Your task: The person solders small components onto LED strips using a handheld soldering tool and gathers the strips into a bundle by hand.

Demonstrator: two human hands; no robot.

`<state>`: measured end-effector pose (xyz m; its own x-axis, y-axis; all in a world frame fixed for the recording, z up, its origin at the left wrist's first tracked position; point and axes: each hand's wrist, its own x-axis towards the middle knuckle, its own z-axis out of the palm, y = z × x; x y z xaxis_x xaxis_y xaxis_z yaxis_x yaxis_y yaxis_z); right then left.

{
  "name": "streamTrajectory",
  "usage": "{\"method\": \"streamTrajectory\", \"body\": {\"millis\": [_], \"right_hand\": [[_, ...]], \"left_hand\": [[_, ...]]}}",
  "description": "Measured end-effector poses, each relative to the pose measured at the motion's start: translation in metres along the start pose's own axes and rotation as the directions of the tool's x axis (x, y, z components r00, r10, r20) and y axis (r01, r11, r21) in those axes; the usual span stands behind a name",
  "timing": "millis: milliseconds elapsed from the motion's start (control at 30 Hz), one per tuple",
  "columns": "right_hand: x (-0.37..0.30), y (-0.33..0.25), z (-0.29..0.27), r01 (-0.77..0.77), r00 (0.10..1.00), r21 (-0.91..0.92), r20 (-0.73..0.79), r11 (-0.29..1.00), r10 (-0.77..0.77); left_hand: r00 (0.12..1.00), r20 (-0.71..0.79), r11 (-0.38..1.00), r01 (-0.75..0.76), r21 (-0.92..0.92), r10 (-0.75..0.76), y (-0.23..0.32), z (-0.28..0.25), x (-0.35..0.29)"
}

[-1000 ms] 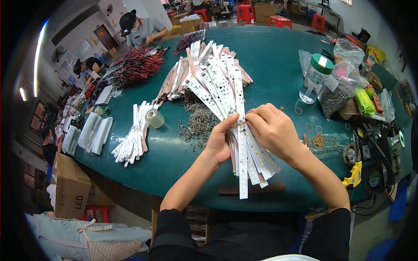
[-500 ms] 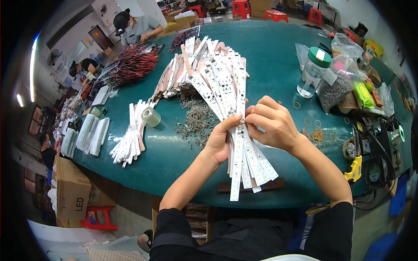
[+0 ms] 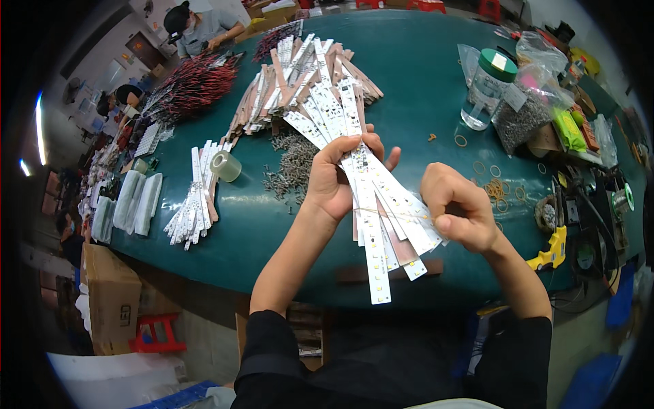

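Note:
A fanned bundle of white LED strips (image 3: pixel 372 235) is held over the table by my left hand (image 3: pixel 330 180), its fingers wrapped round the strips near their middle. Small yellowish LEDs dot the strips, and a pinkish-copper backing shows on one. Right of the bundle, my right hand (image 3: pixel 462 204) is closed, thumb against curled fingers, on a thin tan rubber band (image 3: pixel 392 214). The band stretches across the front of the strips; its course behind them is hidden. Beyond my left hand lies a large heap of similar strips (image 3: pixel 300 78), beside a pile of small screws (image 3: pixel 294 167).
On the left are a smaller strip stack (image 3: pixel 194 204), a tape roll (image 3: pixel 225 166) and white wrapped bundles (image 3: pixel 136 201). Loose rubber bands (image 3: pixel 496 187), a green-lidded jar (image 3: pixel 487 88), a bag of screws (image 3: pixel 521 123) and a yellow glue gun (image 3: pixel 550 250) lie right. A person (image 3: pixel 204 31) sits across the table.
My right hand has drawn away from the bundle to the right and nearer me, pulling the rubber band taut. My left hand has shifted left with the strips, which tilt more.

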<state>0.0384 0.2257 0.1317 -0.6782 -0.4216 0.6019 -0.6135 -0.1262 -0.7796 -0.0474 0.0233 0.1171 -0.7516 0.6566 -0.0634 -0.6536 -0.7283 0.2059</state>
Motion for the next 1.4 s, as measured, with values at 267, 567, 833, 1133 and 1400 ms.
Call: {"method": "streamTrajectory", "body": {"millis": [267,567,833,1133,1400], "right_hand": [[-0.039,-0.027,0.007,0.244,0.955,-0.437,-0.046,0.866,-0.293],[-0.09,-0.046,0.033,0.244,0.951,-0.746,0.06,0.62,-0.302],[-0.171,-0.002,-0.058,-0.701,0.713,-0.713,-0.701,0.014,-0.009],[-0.193,-0.039,-0.037,-0.814,0.528,-0.485,-0.847,0.319,0.062],[-0.199,-0.043,-0.006,-0.777,0.583,-0.511,-0.805,0.367,0.112]], "left_hand": [[0.978,0.196,0.998,-0.063,-0.012,0.064,-0.005,0.017,0.006],[0.936,0.275,0.97,-0.24,0.043,0.219,0.023,0.02,0.043],[0.927,0.361,0.006,-0.363,0.932,0.1,0.011,0.021,0.054],[0.369,0.353,-0.412,-0.91,-0.053,-0.86,-0.046,0.016,0.1],[0.259,0.226,-0.278,-0.959,-0.056,-0.939,-0.058,-0.026,0.151]]}}
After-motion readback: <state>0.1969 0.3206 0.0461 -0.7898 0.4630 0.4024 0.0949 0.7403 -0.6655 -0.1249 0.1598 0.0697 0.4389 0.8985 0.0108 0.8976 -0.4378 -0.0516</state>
